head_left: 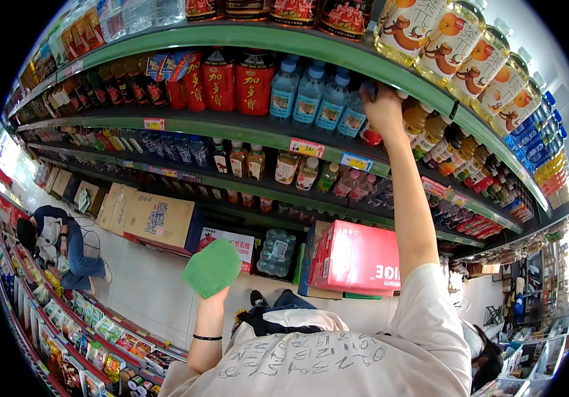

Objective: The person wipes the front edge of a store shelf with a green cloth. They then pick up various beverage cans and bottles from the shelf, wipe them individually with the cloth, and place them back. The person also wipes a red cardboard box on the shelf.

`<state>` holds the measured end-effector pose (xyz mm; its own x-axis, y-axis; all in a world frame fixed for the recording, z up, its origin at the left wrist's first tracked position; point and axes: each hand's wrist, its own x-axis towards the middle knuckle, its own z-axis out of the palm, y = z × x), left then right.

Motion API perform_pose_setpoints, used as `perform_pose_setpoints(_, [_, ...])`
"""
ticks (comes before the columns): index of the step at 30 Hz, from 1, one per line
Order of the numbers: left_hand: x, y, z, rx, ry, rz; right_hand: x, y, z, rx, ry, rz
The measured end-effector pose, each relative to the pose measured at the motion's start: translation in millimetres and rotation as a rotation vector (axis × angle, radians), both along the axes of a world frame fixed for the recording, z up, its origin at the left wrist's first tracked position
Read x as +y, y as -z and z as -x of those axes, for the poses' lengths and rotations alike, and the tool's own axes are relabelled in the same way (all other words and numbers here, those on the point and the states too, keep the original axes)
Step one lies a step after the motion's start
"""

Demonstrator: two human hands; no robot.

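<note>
In front of my body a green cloth (pixel 211 266) spreads over my left hand (pixel 215 295) and hides most of its fingers. My right arm stretches up to a shelf, where my right hand (pixel 383 109) closes around the top of a light-blue water bottle (pixel 352 118), the rightmost in its row. Part of the fingers is out of sight behind the hand. Similar blue bottles (pixel 312 98) stand just left of it, and red drink containers (pixel 221 83) farther left. Amber and dark juice bottles (pixel 414 119) line the shelf to the right of my wrist.
Large pale-yellow drink bottles (pixel 410 30) fill the shelf above. Below, a red carton (pixel 357 257), shrink-wrapped bottles (pixel 276 253) and brown boxes (pixel 159 221) sit on the floor along the shelving. Another person (pixel 73 248) crouches at the left, near a snack rack (pixel 92 337).
</note>
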<state>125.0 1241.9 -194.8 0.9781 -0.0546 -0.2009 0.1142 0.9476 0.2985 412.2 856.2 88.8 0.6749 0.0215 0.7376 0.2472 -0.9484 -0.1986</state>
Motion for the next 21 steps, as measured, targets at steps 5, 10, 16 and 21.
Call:
perform_pose_setpoints(5, [-45,-62,-22,-0.059,0.060,0.050,-7,8,1,0.020,-0.127,-0.031])
perform_pose_setpoints(10, [-65,-67,-30,-0.054,0.095,-0.052,14,5,54,0.071,-0.227,-0.291])
perform_pose_setpoints(16, [-80,-74,-40,-0.076,0.096,-0.048,6,15,95,-0.038,-0.299,-0.243])
perform_pose_setpoints(21, [-93,-62,-58,-0.092,0.065,-0.035,15,-12,151,-0.105,-0.416,-0.194])
